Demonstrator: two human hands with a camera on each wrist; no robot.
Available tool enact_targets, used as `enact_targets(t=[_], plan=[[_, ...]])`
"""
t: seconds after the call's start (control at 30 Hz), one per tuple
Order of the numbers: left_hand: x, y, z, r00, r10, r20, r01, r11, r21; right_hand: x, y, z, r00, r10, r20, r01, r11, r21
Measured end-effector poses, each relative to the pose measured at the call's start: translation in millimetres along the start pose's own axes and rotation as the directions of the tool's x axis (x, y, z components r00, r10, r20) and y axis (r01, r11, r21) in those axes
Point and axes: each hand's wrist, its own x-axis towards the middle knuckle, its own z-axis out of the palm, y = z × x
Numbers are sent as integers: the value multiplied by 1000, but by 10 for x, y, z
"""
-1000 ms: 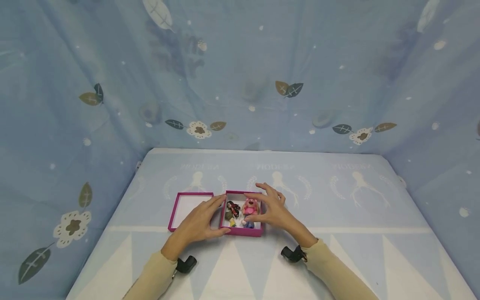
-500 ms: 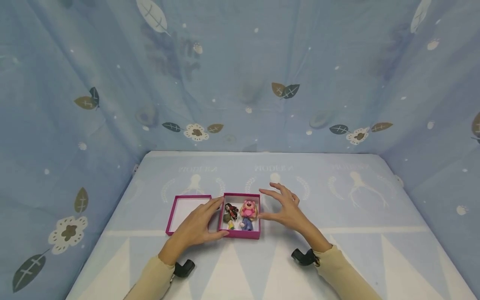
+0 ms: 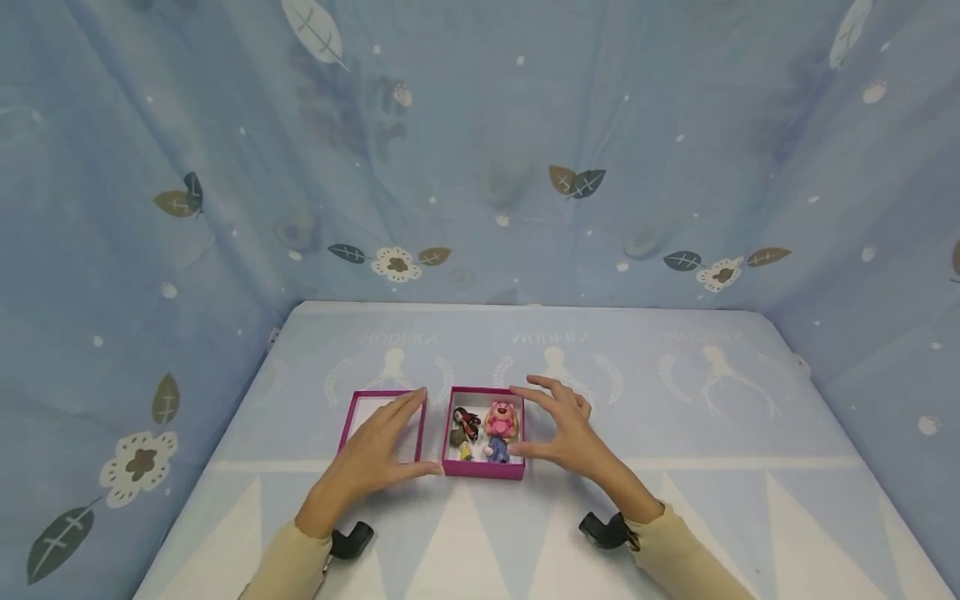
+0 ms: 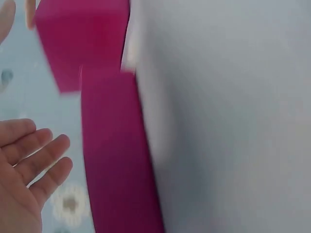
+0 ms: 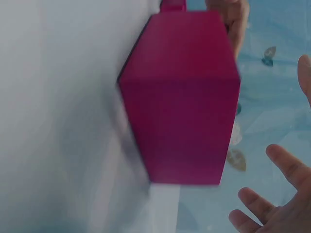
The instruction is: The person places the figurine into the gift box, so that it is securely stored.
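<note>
In the head view a magenta square box (image 3: 483, 470) with a white inside holds several small toy figures: a pink bear (image 3: 501, 418), a dark-haired figure in red and black (image 3: 467, 422), one in blue (image 3: 496, 451) and one with some yellow (image 3: 465, 451). My left hand (image 3: 367, 454), fingers spread, is over the shallow magenta-rimmed lid (image 3: 378, 393) left of the box. Its thumb points towards the box's front left corner. My right hand (image 3: 564, 429) is spread at the box's right side, fingertips close to the rim. Neither hand holds anything.
Lid and box stand side by side on a pale patterned tablecloth (image 3: 675, 425). A blue curtain (image 3: 480, 150) with leaf and flower prints rises behind the table and at both sides. A black wrist camera (image 3: 351, 540) sits below my left hand.
My left hand has drawn away from the box to the left, over the lid. From over the box, my right hand has shifted right to its side. The figures stay in place.
</note>
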Motion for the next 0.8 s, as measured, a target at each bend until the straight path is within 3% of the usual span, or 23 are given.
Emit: enact_targets(t=[0.2, 0.37, 0.53, 0.7, 0.8], plan=[[-274, -312, -278, 992, -114, -57, 112, 993, -36, -89, -405, 268, 992, -112, 56, 107, 991, 80], [-518, -523, -361, 978, -207, -24, 205, 976, -67, -261, -695, 573, 969, -187, 162, 168, 978, 125], [-667, -621, -355, 957, -287, 29, 289, 952, -102, -404, -879, 854, 953, -194, 232, 184, 981, 65], [-733, -654, -368, 944, -322, 71, 328, 939, -106, -461, -974, 1047, 912, -281, 300, 279, 959, 53], [-757, -667, -385, 938, -335, 88, 342, 934, -98, -437, -957, 1160, 906, -245, 346, 249, 968, 35]])
